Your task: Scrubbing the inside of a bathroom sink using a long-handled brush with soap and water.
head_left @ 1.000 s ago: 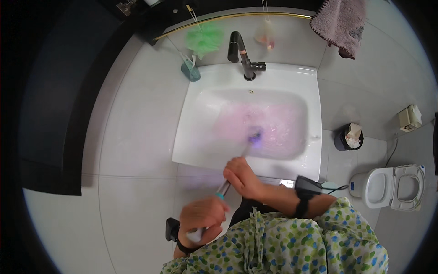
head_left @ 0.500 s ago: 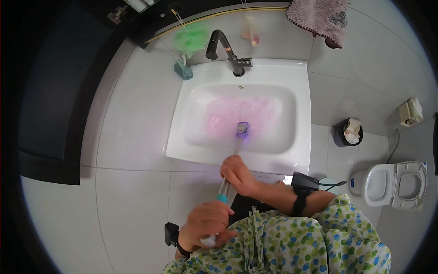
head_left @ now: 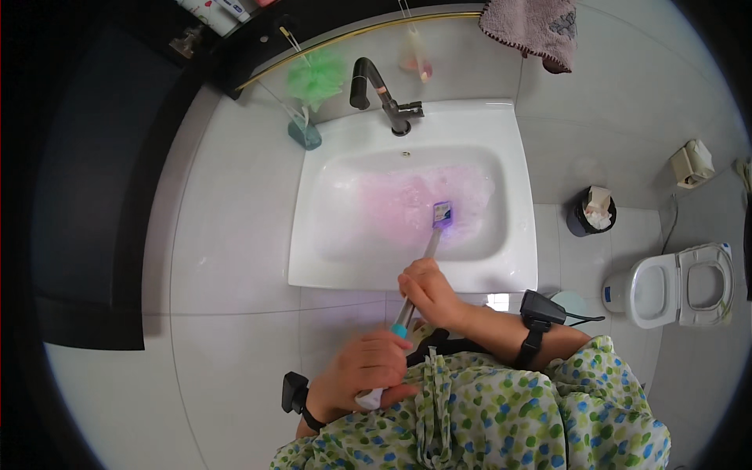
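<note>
A long-handled scrubber (head_left: 432, 243) slants across the front rim of the white sink (head_left: 329, 270). Its small purple rectangular head (head_left: 442, 214) rests in pink, foamy water (head_left: 399, 196), right of the basin's middle; the underside is hidden. My right hand (head_left: 429, 293) is closed round the grey shaft just in front of the rim. Lower and to the left, my left hand (head_left: 368, 368) wraps the grip below a teal ring (head_left: 400, 330), and the white handle end (head_left: 370, 399) sticks out under the fingers.
Behind the basin stands a dark faucet (head_left: 384, 98). A teal bottle (head_left: 304, 135) sits on the sink's far left corner, beneath a green bath puff (head_left: 316, 78). To the right are a waste bin (head_left: 591, 211) and a toilet (head_left: 650, 294). A towel (head_left: 533, 31) hangs at the back.
The scrubber's head has moved to the right through the pink water, and both hands have shifted slightly right with the handle. The view has shifted a little too.
</note>
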Available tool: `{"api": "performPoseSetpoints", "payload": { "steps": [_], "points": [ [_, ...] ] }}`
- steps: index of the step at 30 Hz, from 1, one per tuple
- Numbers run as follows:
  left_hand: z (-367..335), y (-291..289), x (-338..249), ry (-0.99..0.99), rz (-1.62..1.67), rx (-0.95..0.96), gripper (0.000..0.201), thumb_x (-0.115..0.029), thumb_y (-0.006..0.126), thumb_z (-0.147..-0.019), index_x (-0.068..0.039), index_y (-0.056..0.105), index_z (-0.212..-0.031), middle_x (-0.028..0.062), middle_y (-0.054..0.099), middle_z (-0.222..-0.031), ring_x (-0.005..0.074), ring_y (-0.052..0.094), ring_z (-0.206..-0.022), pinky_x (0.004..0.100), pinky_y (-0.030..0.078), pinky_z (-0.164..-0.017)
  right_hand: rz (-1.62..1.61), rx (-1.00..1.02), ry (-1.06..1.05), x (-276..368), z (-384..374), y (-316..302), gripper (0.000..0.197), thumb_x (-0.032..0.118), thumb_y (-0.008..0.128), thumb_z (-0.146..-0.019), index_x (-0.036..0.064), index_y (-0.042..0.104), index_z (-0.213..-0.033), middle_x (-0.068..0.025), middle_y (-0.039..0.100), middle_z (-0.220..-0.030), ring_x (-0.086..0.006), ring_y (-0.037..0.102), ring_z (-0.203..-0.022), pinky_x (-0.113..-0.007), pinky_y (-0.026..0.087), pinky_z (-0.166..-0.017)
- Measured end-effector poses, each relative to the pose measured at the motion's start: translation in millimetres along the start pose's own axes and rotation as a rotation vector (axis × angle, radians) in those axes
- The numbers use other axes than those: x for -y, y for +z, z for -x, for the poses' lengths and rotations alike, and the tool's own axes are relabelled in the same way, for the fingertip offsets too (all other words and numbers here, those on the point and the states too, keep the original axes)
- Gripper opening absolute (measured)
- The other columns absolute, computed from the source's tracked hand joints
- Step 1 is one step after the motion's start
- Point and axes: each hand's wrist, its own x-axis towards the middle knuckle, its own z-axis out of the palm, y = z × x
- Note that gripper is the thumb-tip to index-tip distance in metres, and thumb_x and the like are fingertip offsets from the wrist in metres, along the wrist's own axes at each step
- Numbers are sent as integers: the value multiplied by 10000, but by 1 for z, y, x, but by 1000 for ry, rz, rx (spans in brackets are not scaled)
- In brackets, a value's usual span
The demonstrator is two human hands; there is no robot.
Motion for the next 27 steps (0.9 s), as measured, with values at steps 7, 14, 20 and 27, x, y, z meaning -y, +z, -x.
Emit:
{"api": "performPoseSetpoints", "payload": {
  "steps": [7,14,20,27],
  "points": [
    [2,3,33,-7,-108,-115,249,22,787,-662,-53,551,-692,46,547,-661,230,540,-622,435,530,-741,-118,74,-20,-35,-41,25,393,223,379,-985,41,527,-669,-131,561,-679,-347,519,-738,-418,386,-809],
    [6,4,26,77,-15,16,299,-42,818,-692,-66,521,-667,39,484,-641,240,516,-618,404,524,-748,-35,45,-55,-18,-12,13,374,216,366,-977,45,510,-677,-126,531,-685,-345,502,-752,-425,380,-810],
    [19,-2,18,45,55,70,295,-38,812,-690,-72,520,-654,29,486,-636,248,532,-648,400,519,-733,-60,8,-26,-7,-8,25,360,200,372,-973,46,515,-681,-132,527,-673,-345,499,-734,-422,377,-805],
    [8,10,70,30,-71,-62,292,-7,785,-679,-75,503,-642,36,496,-643,250,519,-640,408,487,-751,-47,115,-117,-61,-52,20,393,224,359,-968,33,539,-676,-140,559,-672,-355,527,-754,-428,396,-821]
  ]
}}
